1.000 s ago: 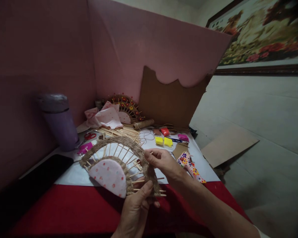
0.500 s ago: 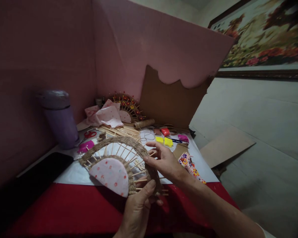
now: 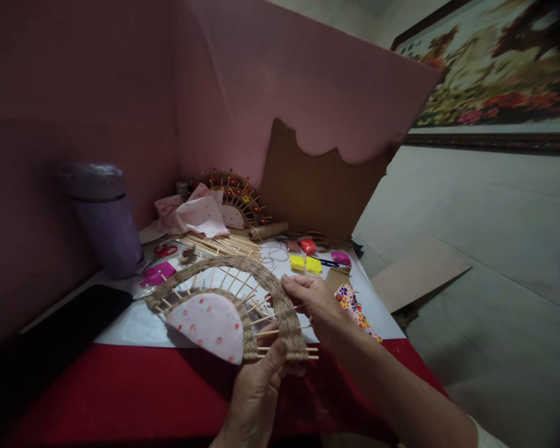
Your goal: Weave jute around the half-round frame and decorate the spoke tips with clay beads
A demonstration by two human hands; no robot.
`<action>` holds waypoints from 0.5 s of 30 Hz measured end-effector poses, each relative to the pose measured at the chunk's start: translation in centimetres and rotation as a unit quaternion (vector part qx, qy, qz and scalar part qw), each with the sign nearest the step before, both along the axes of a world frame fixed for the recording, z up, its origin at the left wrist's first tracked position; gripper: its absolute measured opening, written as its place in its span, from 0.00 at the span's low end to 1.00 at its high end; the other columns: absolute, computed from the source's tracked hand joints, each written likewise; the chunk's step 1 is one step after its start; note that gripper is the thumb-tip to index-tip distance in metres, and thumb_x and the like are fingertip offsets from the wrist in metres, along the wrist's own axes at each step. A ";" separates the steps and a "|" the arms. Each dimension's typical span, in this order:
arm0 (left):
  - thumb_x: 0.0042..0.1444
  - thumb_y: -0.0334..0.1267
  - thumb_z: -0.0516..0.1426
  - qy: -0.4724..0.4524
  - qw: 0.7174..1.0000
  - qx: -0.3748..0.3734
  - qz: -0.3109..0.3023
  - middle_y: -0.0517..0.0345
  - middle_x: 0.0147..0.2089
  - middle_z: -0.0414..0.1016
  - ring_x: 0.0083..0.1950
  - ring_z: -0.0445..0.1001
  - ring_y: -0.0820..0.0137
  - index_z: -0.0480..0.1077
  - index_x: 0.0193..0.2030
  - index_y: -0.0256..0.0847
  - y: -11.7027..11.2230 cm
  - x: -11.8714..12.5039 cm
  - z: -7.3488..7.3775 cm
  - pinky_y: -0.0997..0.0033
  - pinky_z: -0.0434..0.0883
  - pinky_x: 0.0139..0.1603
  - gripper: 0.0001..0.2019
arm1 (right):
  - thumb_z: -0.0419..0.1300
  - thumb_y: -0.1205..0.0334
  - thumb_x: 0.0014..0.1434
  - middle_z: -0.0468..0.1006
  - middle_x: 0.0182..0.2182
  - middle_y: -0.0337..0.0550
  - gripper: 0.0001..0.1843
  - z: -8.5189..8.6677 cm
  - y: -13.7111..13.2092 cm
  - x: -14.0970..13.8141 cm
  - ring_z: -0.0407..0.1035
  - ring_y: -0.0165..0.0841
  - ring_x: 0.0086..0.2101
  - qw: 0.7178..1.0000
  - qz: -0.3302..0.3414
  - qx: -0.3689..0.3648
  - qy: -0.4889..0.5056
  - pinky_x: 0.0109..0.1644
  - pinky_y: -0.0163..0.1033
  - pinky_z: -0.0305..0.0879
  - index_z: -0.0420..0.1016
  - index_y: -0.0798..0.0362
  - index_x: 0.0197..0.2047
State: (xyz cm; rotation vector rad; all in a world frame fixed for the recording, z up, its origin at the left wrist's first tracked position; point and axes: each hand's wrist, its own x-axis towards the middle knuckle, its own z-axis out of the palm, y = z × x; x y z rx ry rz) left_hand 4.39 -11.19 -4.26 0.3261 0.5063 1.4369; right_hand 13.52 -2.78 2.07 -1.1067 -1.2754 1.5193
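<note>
A half-round woven fan piece (image 3: 233, 292) of jute twine and wooden sticks, with a pink dotted fabric centre (image 3: 208, 325), is held over the table's front. My left hand (image 3: 256, 392) grips its lower right corner from below, thumb on the woven edge. At the outer jute band on the right side, my right hand (image 3: 310, 302) pinches the twine and sticks with its fingertips.
A purple flask (image 3: 103, 218) stands at the left, a black phone (image 3: 70, 320) before it. Behind lie loose sticks (image 3: 221, 244), pink cloth (image 3: 191, 214), a second decorated fan (image 3: 238, 199), a twine spool (image 3: 267, 231), red scissors (image 3: 165, 250), coloured clay packs (image 3: 307, 264) and a cardboard sheet (image 3: 317, 186).
The fan piece has tilted flatter and shifted slightly right. My right hand slid down along the outer jute band; my left hand kept its grip.
</note>
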 end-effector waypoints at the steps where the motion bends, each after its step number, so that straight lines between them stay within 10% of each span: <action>1: 0.49 0.35 0.62 -0.018 1.000 0.002 0.003 0.50 0.43 0.77 0.43 0.76 0.61 0.71 0.49 0.39 0.0 -0.1 -0.1 0.67 0.74 0.37 0.18 | 0.65 0.44 0.43 0.74 0.18 0.41 0.22 0.1 0.1 0.1 0.65 0.28 0.19 1.000 -0.009 -0.004 0.016 0.23 0.32 0.59 0.74 0.58 0.24; 8: 0.49 0.45 0.60 -0.179 0.983 0.003 0.045 0.57 0.50 0.76 0.55 0.70 0.61 0.68 0.54 0.54 0.1 -2.8 -0.7 0.65 0.67 0.55 0.22 | 0.66 0.48 0.43 0.74 0.17 0.39 0.18 0.7 -0.1 2.5 0.63 0.27 0.17 0.997 -0.036 -0.009 0.069 0.21 0.31 0.57 0.75 0.57 0.25; 15: 0.54 0.21 0.53 -0.053 0.979 -0.155 0.119 0.59 0.40 0.81 0.43 0.78 0.67 0.68 0.54 0.47 -0.7 -3.8 1.3 0.61 0.68 0.55 0.23 | 0.62 0.43 0.48 0.76 0.20 0.42 0.22 0.4 -0.5 4.4 0.67 0.30 0.21 1.000 0.006 0.019 0.019 0.23 0.32 0.58 0.76 0.57 0.30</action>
